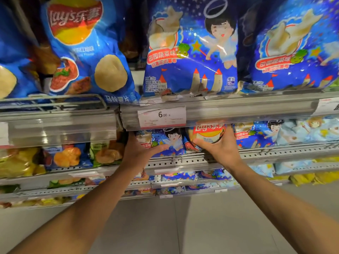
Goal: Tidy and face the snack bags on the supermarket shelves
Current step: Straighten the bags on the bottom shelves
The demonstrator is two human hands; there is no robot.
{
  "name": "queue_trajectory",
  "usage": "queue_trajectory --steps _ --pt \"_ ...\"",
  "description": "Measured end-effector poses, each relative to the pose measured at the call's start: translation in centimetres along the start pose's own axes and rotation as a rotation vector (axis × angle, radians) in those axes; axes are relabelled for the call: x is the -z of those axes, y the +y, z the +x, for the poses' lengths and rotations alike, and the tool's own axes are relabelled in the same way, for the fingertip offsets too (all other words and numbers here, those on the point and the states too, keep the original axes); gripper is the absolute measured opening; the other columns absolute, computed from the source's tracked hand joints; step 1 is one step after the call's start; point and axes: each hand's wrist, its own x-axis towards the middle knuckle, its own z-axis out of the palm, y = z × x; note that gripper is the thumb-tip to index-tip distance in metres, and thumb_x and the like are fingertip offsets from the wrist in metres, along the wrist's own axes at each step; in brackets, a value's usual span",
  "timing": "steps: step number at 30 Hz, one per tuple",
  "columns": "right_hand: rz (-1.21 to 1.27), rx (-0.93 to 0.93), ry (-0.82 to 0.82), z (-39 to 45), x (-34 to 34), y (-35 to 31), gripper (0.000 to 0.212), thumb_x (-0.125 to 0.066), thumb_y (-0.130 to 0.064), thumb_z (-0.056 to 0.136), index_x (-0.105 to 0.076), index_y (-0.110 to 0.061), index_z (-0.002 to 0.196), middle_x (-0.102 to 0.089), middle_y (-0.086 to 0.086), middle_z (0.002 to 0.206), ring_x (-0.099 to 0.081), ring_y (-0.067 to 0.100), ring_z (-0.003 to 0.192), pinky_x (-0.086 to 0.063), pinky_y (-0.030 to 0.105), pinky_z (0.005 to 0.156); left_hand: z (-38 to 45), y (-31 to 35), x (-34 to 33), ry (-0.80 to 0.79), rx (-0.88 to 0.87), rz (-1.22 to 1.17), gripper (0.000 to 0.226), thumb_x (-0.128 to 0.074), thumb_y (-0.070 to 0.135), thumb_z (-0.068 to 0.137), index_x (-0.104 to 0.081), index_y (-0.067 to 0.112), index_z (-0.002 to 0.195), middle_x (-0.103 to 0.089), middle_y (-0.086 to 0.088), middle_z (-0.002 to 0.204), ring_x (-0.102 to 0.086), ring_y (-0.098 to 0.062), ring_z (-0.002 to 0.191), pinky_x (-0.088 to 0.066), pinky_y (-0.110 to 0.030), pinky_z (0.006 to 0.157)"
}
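Both hands on bags, second shelf from top.

Right hand (222, 149) grips a Lay's bag (208, 133), thumb across its lower front, fingers (228, 133) curled round its right edge; bag stands upright at the front of the perforated shelf (275, 153), top partly hidden by the price rail (238, 110) above. Left hand (137, 149) holds a blue angel-print bag (165, 142) just beside the Lay's bag, thumb laid along its lower front; its fingers go behind the bag's left side, out of sight, so how far they close cannot be told. The two bags touch. A 6.00 price tag (162, 116) hangs on the rail directly above. Top shelf: large Lay's bag (82, 52) left, two large angel-print bags (192, 52) right.
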Motion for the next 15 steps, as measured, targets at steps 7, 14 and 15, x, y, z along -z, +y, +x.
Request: queue_trajectory --steps 7,14,15 --pt "-0.001 -0.060 -0.040 0.9 -0.2 -0.5 0.056 -0.095 -0.034 0.065 -0.068 -0.015 0.110 -0.076 -0.006 0.097 -0.072 0.006 0.088 -0.058 0.023 0.082 0.9 0.3 -0.3 0.053 0.082 -0.036 0.088 -0.095 0.051 0.043 -0.048 0.036 0.116 -0.055 0.028 0.103 -0.056 0.004 0.098 -0.040 -0.012 0.084" --pt "0.037 -0.119 0.033 -0.4 -0.5 -2.7 0.056 -0.093 -0.032 0.070 -0.063 -0.013 0.114 -0.074 -0.001 0.102 -0.071 0.016 0.095 -0.058 0.037 0.092 0.1 1.8 0.7 0.130 0.074 -0.060 0.061 -0.096 0.043 0.051 -0.055 0.040 0.095 -0.059 0.027 0.094 -0.059 -0.004 0.097 -0.044 -0.017 0.084" --pt "0.029 -0.122 0.035 -0.5 -0.5 -3.2 0.051 -0.092 -0.033 0.071 -0.066 -0.012 0.110 -0.074 0.000 0.099 -0.072 0.017 0.093 -0.059 0.038 0.090 0.1 1.9 0.9 0.129 0.077 -0.057 0.060 -0.096 0.042 0.052 -0.055 0.039 0.095 -0.060 0.024 0.094 -0.060 -0.006 0.099 -0.045 -0.020 0.086"
